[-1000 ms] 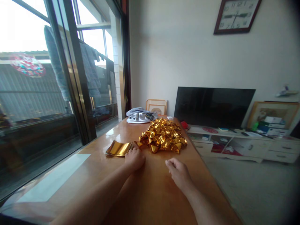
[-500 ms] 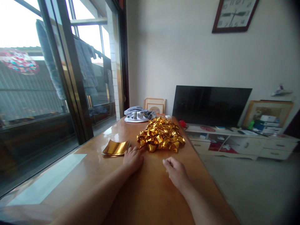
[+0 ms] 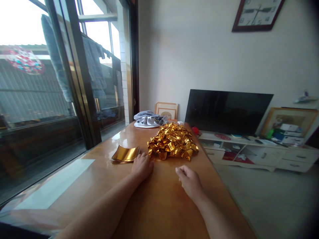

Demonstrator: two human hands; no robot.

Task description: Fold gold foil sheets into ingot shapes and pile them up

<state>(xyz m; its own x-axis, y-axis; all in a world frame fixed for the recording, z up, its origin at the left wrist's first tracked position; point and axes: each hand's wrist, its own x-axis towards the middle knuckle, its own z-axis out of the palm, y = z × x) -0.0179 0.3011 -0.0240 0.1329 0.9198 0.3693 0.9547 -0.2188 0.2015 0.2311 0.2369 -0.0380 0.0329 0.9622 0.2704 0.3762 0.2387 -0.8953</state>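
My left hand [image 3: 142, 166] rests palm down on the wooden table [image 3: 159, 205], its fingers touching the right edge of a flat gold foil sheet [image 3: 125, 154]. It holds nothing. My right hand [image 3: 189, 181] lies on the table to the right, fingers loosely curled with nothing in them. Just beyond both hands sits a heap of several crumpled gold foil pieces [image 3: 173, 141], about a hand's width from my fingertips.
A folded grey and white cloth [image 3: 148, 120] and a picture frame [image 3: 166, 110] lie at the table's far end. A glass sliding door [image 3: 50, 86] runs along the left. A dark TV [image 3: 229, 111] stands on a white cabinet [image 3: 259, 151] at the right.
The camera view has shifted slightly. Both hands stay in the same places on the table, the left one still at the foil sheet's edge.
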